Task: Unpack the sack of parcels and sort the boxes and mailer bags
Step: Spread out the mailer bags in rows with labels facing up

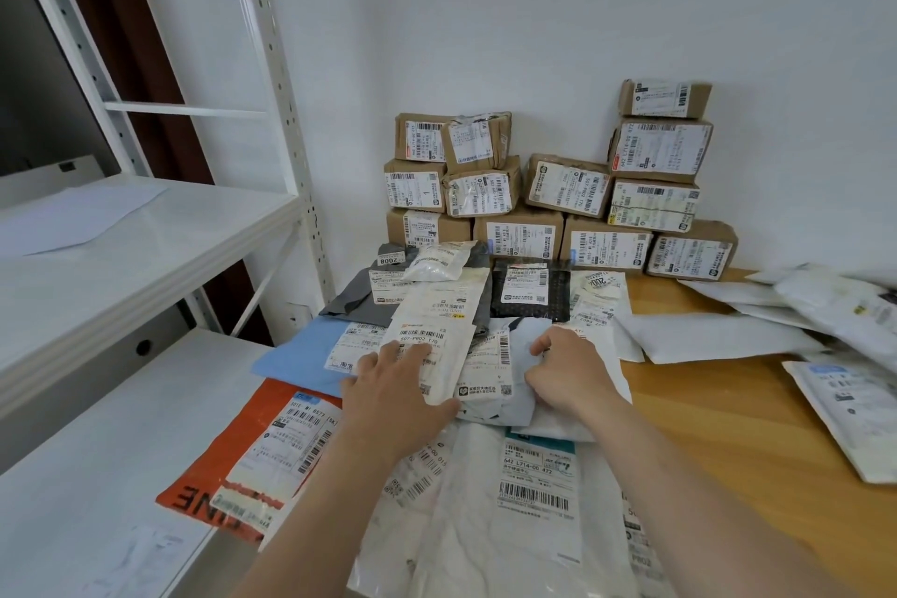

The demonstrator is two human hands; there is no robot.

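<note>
Wooden table (728, 408) | left fingers (417, 354) flat on white mailer (454, 306) | right fingers (543, 346) gripping pale-blue mailer (522, 335)

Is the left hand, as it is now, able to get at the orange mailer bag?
Probably yes. The orange mailer bag lies flat, mostly uncovered, left of the left hand, which rests on a white mailer; nothing stands between them. The right hand grips a pale blue mailer.

"2008" on grey mailer bag (352, 299)
</note>
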